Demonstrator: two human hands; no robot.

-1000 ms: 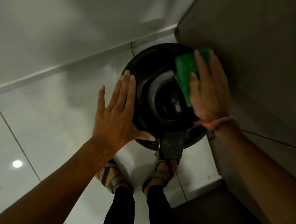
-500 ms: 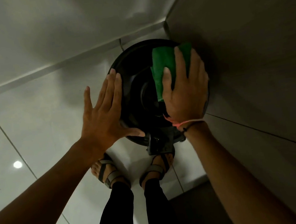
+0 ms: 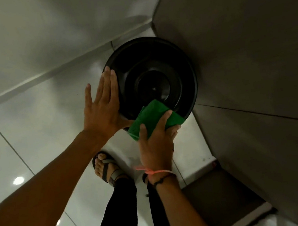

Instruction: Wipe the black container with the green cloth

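Observation:
The round black container (image 3: 156, 60) stands on the floor in a corner, seen from above, its domed lid ringed with a raised centre. My left hand (image 3: 102, 107) lies flat against its left rim, fingers spread. My right hand (image 3: 155, 142) presses the folded green cloth (image 3: 150, 118) onto the near rim of the lid, fingers on top of the cloth. A pink string and dark band circle my right wrist.
A grey cabinet panel (image 3: 251, 61) rises directly right of the container. A white wall (image 3: 39, 32) with a skirting board runs behind it. Glossy white floor tiles (image 3: 32, 128) lie to the left. My sandalled feet (image 3: 104, 168) stand just before the container.
My right hand has swept the green cloth from the far right of the lid down to its near edge, covering the front latch. The left hand stays on the left rim.

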